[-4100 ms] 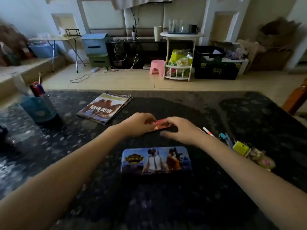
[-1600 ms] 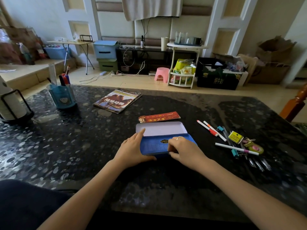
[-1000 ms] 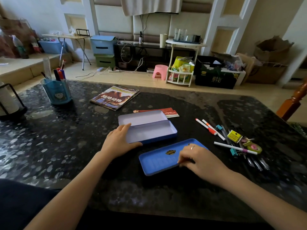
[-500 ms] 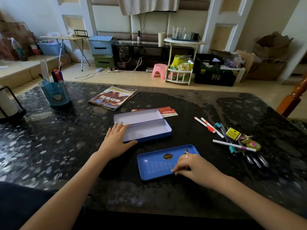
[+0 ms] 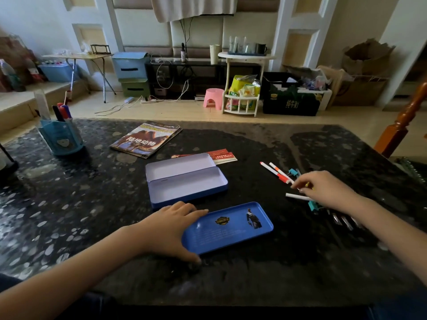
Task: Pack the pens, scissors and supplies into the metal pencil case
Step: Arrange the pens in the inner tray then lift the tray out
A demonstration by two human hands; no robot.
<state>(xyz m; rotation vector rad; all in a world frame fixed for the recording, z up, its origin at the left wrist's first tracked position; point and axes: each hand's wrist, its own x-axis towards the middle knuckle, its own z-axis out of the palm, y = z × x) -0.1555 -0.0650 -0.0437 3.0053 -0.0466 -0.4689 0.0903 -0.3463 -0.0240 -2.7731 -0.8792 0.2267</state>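
Observation:
The metal pencil case (image 5: pixel 184 189) lies open in the middle of the dark table, lid (image 5: pixel 178 165) folded back, nothing inside. Its blue inner tray (image 5: pixel 231 227) lies separately, nearer me. My left hand (image 5: pixel 168 229) rests against the tray's left end, fingers along the far edge and thumb at the near edge. My right hand (image 5: pixel 325 189) hovers over the supplies at the right with bent fingers, fingertips by two white-and-red pens (image 5: pixel 275 173). Another white pen (image 5: pixel 298 197), teal clips (image 5: pixel 313 206) and silver pieces (image 5: pixel 342 220) lie around it. The hand hides the scissors.
Red paper cards (image 5: pixel 223 155) stick out behind the case lid. A magazine (image 5: pixel 145 139) lies at the back left, and a blue pen holder (image 5: pixel 61 137) stands further left. A wooden chair post (image 5: pixel 402 125) rises at the table's right edge.
My right hand left the blue tray and moved right, over the pens. My left hand came off the open case and now rests at the tray's left end.

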